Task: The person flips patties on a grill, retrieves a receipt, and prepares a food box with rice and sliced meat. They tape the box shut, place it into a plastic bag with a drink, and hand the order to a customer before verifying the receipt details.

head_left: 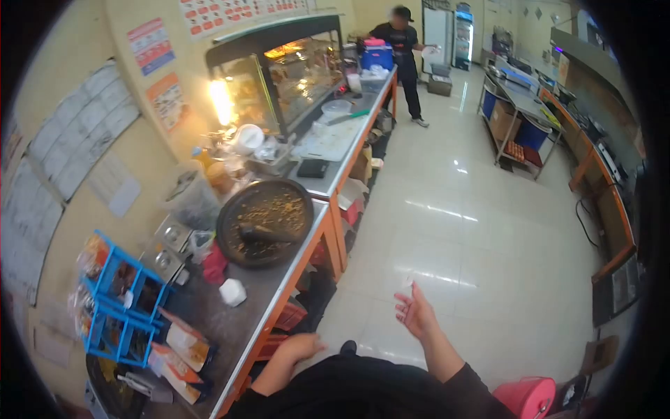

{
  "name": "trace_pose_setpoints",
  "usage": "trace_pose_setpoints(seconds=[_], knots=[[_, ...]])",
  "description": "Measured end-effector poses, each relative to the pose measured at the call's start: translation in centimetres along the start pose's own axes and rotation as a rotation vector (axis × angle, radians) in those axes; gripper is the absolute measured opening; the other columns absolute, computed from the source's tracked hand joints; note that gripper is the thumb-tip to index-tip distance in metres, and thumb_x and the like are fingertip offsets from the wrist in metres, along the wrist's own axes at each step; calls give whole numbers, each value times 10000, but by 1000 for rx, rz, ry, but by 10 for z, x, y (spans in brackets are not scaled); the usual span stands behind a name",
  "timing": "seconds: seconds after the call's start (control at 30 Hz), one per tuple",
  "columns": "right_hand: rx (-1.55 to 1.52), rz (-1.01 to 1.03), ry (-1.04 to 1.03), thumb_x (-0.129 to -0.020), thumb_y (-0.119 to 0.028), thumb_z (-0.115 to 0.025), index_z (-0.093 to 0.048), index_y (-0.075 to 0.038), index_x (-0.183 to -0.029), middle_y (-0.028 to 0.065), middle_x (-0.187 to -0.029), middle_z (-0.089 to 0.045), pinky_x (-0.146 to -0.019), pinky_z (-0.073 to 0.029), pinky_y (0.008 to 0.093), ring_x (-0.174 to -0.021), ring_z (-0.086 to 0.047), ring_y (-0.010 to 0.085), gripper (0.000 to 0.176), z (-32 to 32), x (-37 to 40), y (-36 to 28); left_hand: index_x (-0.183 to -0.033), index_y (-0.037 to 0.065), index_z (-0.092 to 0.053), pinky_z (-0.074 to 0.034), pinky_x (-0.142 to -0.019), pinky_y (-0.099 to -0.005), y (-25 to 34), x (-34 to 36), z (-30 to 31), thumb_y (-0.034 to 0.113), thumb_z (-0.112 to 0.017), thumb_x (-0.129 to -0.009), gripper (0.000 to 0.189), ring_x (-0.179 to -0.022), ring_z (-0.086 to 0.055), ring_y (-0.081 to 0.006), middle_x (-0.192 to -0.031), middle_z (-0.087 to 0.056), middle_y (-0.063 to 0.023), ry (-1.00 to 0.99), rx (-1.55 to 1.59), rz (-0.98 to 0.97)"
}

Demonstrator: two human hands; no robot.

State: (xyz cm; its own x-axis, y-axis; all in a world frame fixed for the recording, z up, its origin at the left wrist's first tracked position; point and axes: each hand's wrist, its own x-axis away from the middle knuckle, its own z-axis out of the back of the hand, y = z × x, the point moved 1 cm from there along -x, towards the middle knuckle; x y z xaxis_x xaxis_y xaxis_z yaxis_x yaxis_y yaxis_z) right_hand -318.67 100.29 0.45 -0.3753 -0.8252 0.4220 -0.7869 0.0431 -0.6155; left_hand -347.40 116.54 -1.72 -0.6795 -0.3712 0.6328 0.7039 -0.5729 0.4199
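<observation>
My right hand [417, 313] is held out over the tiled floor, palm partly turned up. Its fingers are apart and loosely bent, and a faint pale spot shows beside the fingertips. Low by the counter's orange edge is my left hand [303, 345], blurred, its fingers pointing right. On the counter [216, 325] nearest it lie a white block-shaped thing [233, 292] and a large dark stone mortar [296, 202] with brown crumbs inside. A dark pestle [266, 235] rests in the mortar. Standing pouches [183, 342] lean near a blue plastic rack [115, 318].
Further along the counter are a white cutting board [324, 145], a green-handled knife [349, 117] and a lit glass display case [300, 70]. A person [401, 52] in dark clothes stands at its far end. A steel table [520, 98] stands right; a pink bucket [527, 398] sits lower right.
</observation>
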Motion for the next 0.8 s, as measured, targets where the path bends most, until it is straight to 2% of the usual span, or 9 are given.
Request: trace_pose_setpoints(seconds=[0.17, 0.3, 0.4, 0.43, 0.53, 0.6, 0.67, 0.73, 0.8], knots=[[18, 315, 60, -935, -471, -464, -116, -327, -1470, 54, -1185, -546, -800, -443, 338, -942, -545, 150, 654, 4, -63, -104, -1253, 23, -505, -430, -937, -421, 57, -105, 112, 430, -505, -898, 541, -1129, -526, -369, -1204, -558, -233, 268, -111, -266], [106, 721, 166, -936, -450, -465, 14, -264, -1486, 113, -1313, -468, -893, -404, 347, -1031, -522, 177, 753, -18, -72, -192, -1263, 31, -497, -441, -915, -418, 135, -166, 170, 406, -516, -900, 523, -1093, -549, -367, -1179, -577, -220, 98, -149, -372], [156, 1230, -88, -893, -523, -499, 119, -190, -1473, 233, -1455, -265, -1034, -297, 389, -1212, -433, 281, 910, -57, -53, -275, -1271, 31, -498, -437, -922, -414, 179, -210, 191, 405, -536, -893, 533, -1098, -549, -364, -1189, -573, -221, 22, -105, -393], [207, 1421, -234, -869, -540, -531, 110, -209, -1475, 218, -1516, -111, -1080, -246, 412, -1306, -354, 326, 942, -67, -43, -300, -1274, 28, -497, -435, -925, -413, 188, -222, 190, 404, -541, -891, 538, -1099, -549, -365, -1193, -571, -223, 9, -113, -398], [247, 1786, -630, -844, -473, -614, 219, -148, -1435, 102, -1543, 106, -1123, -184, 435, -1355, -310, 308, 1072, -81, -12, -363, -1280, 15, -493, -431, -934, -411, 204, -272, 190, 418, -543, -889, 564, -1105, -548, -369, -1214, -558, -234, 43, -73, -319], [272, 1786, -868, -863, -407, -583, 124, -143, -1390, 17, -1540, 121, -1134, -146, 425, -1354, -246, 231, 921, -66, -10, -398, -1284, 11, -488, -431, -937, -407, 225, -299, 200, 426, -541, -892, 572, -1110, -548, -368, -1214, -560, -235, -5, -54, -200], [181, 1745, -1016, -911, -321, -482, -145, -182, -1338, -72, -1539, 46, -1147, -87, 391, -1354, -102, 109, 562, -48, -26, -431, -1284, 8, -486, -432, -937, -400, 259, -317, 221, 424, -544, -892, 575, -1114, -547, -369, -1212, -562, -233, -17, 21, -186], [74, 1679, -1148, -958, -235, -381, -414, -223, -1285, -160, -1538, -28, -1160, -28, 357, -1354, 43, -13, 329, -34, -45, -454, -1283, 9, -486, -438, -928, -389, 278, -341, 231, 425, -540, -895, 571, -1113, -551, -361, -1197, -576, -221, -15, 83, -178], [50, 1596, -1156, -949, -247, -422, -409, -211, -1279, -190, -1474, -186, -1159, -27, 355, -1353, -8, -26, 332, -21, -63, -473, -1282, 15, -489, -441, -919, -388, 291, -372, 241, 414, -540, -898, 556, -1103, -558, -353, -1186, -584, -213, 44, 28, -211]])
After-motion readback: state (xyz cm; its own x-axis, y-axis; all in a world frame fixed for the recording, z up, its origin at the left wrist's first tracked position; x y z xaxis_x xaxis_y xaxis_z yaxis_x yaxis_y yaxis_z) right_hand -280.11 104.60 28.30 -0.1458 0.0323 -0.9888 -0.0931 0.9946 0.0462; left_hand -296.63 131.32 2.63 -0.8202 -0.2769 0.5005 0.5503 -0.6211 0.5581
